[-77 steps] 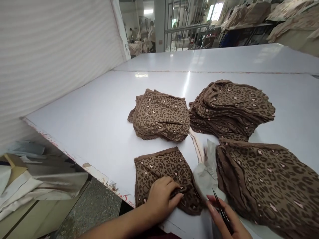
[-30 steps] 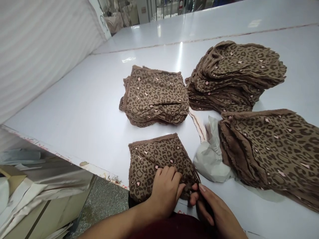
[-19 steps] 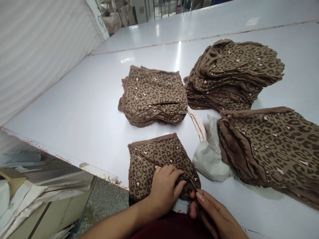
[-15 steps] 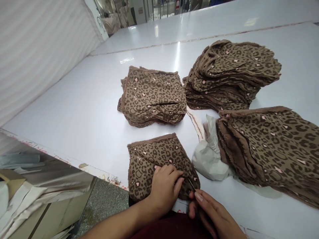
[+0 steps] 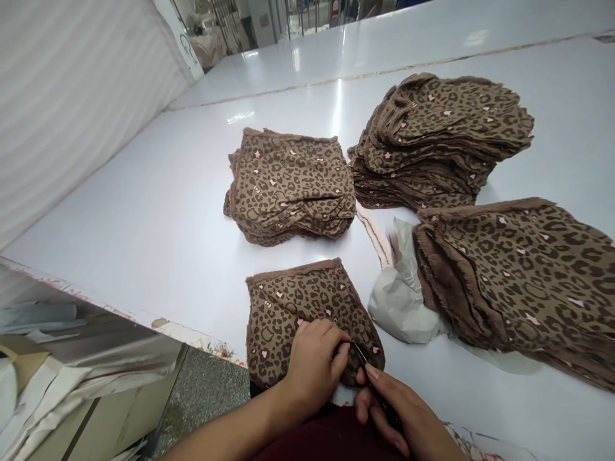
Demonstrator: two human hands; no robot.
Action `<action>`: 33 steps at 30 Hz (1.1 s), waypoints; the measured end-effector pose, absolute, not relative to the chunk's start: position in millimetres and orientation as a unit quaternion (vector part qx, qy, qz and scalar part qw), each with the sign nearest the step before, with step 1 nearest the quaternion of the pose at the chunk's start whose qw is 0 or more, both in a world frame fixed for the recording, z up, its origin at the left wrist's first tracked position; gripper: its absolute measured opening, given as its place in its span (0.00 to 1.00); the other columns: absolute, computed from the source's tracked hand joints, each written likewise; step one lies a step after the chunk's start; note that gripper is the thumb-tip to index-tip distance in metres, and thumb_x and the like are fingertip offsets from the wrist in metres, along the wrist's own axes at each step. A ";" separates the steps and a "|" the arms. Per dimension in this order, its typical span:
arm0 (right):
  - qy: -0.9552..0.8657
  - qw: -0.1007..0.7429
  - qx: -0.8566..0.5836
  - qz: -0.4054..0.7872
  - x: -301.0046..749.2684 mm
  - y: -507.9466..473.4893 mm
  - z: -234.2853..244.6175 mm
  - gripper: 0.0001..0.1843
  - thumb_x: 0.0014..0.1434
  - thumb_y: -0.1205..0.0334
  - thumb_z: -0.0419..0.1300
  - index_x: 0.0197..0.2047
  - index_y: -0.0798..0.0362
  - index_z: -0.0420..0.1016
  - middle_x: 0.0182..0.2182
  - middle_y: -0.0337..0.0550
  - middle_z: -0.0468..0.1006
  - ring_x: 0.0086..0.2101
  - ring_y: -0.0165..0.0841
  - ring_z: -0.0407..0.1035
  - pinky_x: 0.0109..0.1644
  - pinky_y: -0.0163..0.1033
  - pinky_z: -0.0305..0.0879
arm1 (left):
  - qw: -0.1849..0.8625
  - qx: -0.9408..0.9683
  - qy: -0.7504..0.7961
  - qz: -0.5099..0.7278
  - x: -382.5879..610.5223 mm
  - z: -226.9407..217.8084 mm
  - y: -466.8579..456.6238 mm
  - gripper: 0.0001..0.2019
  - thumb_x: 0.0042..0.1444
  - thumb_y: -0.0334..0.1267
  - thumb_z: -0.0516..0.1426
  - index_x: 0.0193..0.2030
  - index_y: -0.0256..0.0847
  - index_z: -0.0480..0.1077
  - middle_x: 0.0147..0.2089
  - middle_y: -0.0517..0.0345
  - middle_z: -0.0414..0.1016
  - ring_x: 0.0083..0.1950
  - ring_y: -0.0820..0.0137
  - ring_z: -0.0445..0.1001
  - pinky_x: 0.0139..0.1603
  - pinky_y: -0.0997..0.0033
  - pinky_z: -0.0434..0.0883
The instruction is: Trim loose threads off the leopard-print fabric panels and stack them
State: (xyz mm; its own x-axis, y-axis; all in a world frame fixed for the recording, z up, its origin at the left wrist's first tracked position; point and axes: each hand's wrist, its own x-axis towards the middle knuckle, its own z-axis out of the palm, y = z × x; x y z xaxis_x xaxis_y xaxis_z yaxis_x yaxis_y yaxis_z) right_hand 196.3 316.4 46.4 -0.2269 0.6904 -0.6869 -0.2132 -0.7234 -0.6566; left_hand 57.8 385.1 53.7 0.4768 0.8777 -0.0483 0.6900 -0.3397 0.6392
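A leopard-print fabric piece (image 5: 273, 320) with a fuzzy brown edge lies at the table's front edge. My left hand (image 5: 317, 358) rests on it, fingers curled and pressed together against the cloth near its right side. Between the thumb and fingers of my right hand (image 5: 394, 403) is a thin pointed metal tool (image 5: 360, 354) with a dark handle; its exact kind is unclear. The tool's tip reaches the left fingertips, which partly hide the contact. The fabric's near edge meets my dark red clothing.
Behind the piece sits a stack of similar pieces (image 5: 293, 179). Taller leopard-print piles (image 5: 461, 121) and folded fabric (image 5: 538, 269) occupy the right, beside a crumpled grey-white bag (image 5: 403, 307). A white fabric roll (image 5: 86, 83) stands left; cardboard (image 5: 110, 410) lies below the table (image 5: 158, 186).
My right hand has moved slightly left, bringing the tool's tip up against the left fingers. My left hand stays on the fabric, its fingers curled in a little more. The view has shifted slightly.
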 end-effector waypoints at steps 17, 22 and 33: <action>-0.223 0.302 -0.587 0.717 188.2 323.3 47.1 0.32 0.48 0.30 0.45 0.28 0.54 0.64 0.13 0.33 0.66 0.10 0.20 0.43 0.18 0.32 0.36 | 0.198 0.861 0.427 0.192 58.1 45.6 380.8 0.06 0.57 0.30 0.50 0.32 0.40 0.66 0.32 0.59 0.71 0.35 0.70 0.67 0.40 0.65 0.61; -0.206 0.302 -0.570 0.736 186.9 325.2 57.0 0.33 0.45 0.28 0.49 0.19 0.54 0.59 0.09 0.29 0.56 0.11 0.18 0.42 0.18 0.32 0.35 | 0.178 0.870 0.417 0.194 59.1 44.6 381.0 0.07 0.57 0.29 0.49 0.31 0.39 0.65 0.31 0.59 0.70 0.34 0.70 0.66 0.39 0.65 0.60; -0.191 0.305 -0.571 0.738 184.8 318.2 40.4 0.31 0.46 0.29 0.49 0.20 0.52 0.55 0.11 0.28 0.54 0.10 0.18 0.38 0.15 0.32 0.33 | 0.198 0.859 0.433 0.188 58.5 46.1 381.0 0.06 0.57 0.30 0.50 0.31 0.39 0.65 0.31 0.59 0.70 0.35 0.70 0.67 0.40 0.65 0.60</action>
